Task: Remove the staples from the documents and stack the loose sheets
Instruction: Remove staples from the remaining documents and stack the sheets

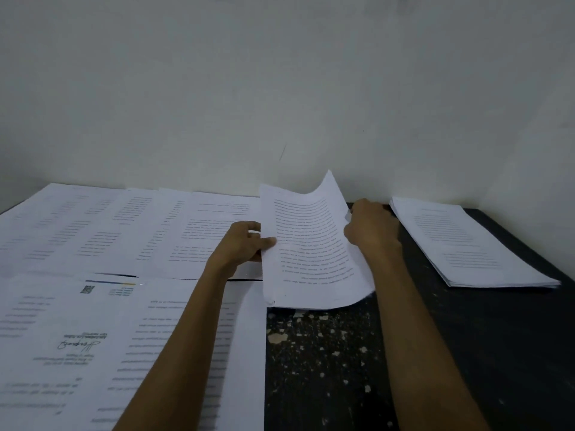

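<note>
One document [311,253], long axis running away from the person and far corner curled upward, is held low over the dark table [326,368], its near edge about touching the surface. The left hand [242,244] pinches the left edge, thumb on top; the right hand [373,231] curls round the right edge, both forearms extended forward. The stack of loose sheets [466,244] lies flat to the right, nearer the right hand; spread papers [93,237] lie to the left.
</note>
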